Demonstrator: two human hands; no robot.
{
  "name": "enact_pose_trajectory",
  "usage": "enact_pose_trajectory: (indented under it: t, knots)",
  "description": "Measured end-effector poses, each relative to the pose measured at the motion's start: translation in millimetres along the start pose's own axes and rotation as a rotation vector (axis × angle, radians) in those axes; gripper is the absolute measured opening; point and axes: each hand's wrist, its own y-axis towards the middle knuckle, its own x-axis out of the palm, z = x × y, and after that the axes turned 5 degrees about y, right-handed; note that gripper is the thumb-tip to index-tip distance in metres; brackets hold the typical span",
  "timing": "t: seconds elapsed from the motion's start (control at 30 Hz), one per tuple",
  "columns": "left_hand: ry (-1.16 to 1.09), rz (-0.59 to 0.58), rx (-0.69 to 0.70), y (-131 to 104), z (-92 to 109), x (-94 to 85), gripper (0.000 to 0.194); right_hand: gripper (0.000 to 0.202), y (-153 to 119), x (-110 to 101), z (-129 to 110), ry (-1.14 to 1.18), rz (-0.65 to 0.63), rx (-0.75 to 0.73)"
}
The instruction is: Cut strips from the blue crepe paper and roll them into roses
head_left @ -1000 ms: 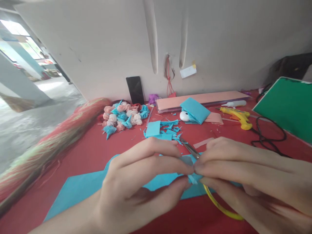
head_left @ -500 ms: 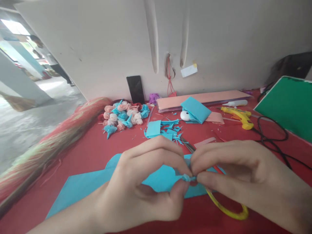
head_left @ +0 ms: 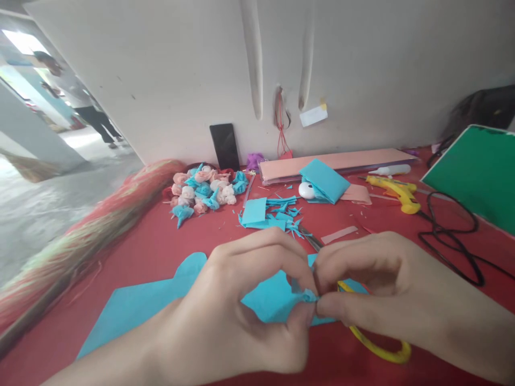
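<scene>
Between the fingertips of my left hand (head_left: 257, 305) and my right hand (head_left: 374, 289) is a small twisted piece of blue crepe paper (head_left: 309, 295). Both hands pinch it, thumb against forefinger, and their tips nearly meet. Flat blue paper sheets (head_left: 137, 308) lie on the red table under my left wrist. Beneath my right hand is a pair of scissors with a yellow handle (head_left: 382, 351); its metal blades (head_left: 311, 238) point away past the fingers. My right palm hides part of the scissors.
A heap of pink, white and blue paper flowers (head_left: 203, 187) lies at the back left, before a black phone (head_left: 225, 146). Blue paper scraps (head_left: 281, 214) lie mid-table. A yellow glue gun (head_left: 396, 193), its black cord (head_left: 450, 241) and a green board (head_left: 475, 177) occupy the right.
My right fingertips have moved left and closer to my left ones, and less of the blue paper shows between them. In the background a person has shifted slightly.
</scene>
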Motion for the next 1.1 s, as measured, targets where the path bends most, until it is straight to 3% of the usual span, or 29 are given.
enact_pose_trajectory:
  t: [0.1, 0.33, 0.77, 1.1]
  knots:
    - [-0.002, -0.014, -0.012, 0.1, 0.3, -0.8, 0.02, 0.011, -0.9, -1.7, 0.3, 0.053, -0.029, 0.037]
    - [0.027, -0.082, 0.023, 0.0, -1.2, -1.4, 0.023, 0.015, 3.4, -12.1, -2.8, 0.311, -0.258, 0.263]
    - [0.04, -0.042, 0.019, 1.1, 3.0, -4.7, 0.019, 0.007, 6.3, -11.8, 10.1, 0.69, -0.31, 0.346]
    - [-0.044, 0.151, -0.106, -1.7, -3.6, -5.8, 0.017, 0.011, 2.1, -12.7, 5.6, 0.645, -0.051, 0.068]
